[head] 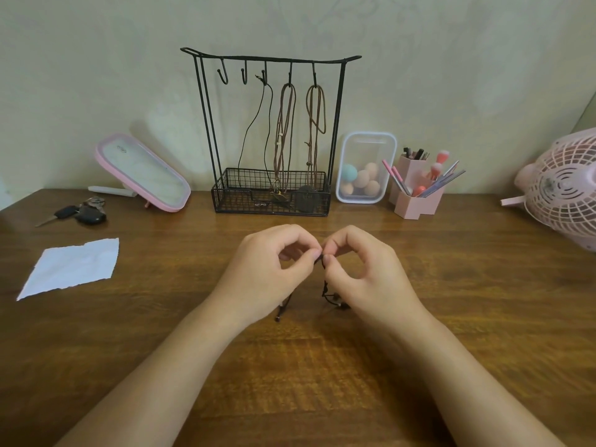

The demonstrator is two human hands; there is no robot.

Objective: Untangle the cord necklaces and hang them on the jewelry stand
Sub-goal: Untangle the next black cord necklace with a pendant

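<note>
Wooden table point(451, 285) against pale wall point(96, 59), pink fan point(561, 191) right.

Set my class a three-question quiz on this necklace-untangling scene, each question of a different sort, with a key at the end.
1. True or false: the left hand and the right hand both pinch the dark cord.
2. How many hooks on the jewelry stand hold nothing? A one, B two, C four.
3. Fill in: the keys lie on the table to the ___ of the stand.
Key: 1 true; 2 B; 3 left.
</note>
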